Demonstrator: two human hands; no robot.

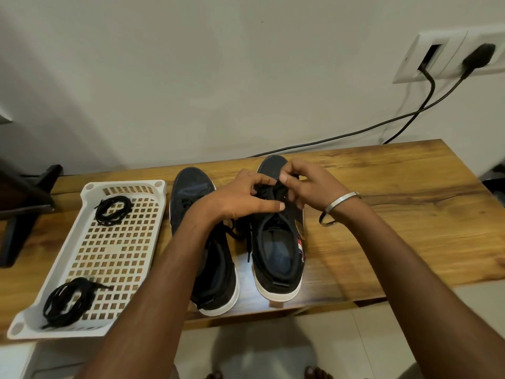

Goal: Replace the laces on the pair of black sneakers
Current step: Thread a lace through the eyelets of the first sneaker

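Observation:
Two black sneakers with white soles stand side by side on the wooden table, toes pointing away from me. Both hands work over the right sneaker [278, 250]. My left hand [240, 198] pinches the black lace at the eyelets, its forearm crossing the left sneaker [207, 274]. My right hand [308, 184], with a metal bangle on its wrist, pinches the lace near the toe end of the lacing. One loose lace end [249, 250] hangs down between the two shoes.
A white perforated tray [90, 269] sits at the left with two coiled black lace bundles [113, 210], [67, 302]. Two black cables [382, 124] run from a wall socket [448, 57] down behind the table [410, 228]. A dark stand is at far left.

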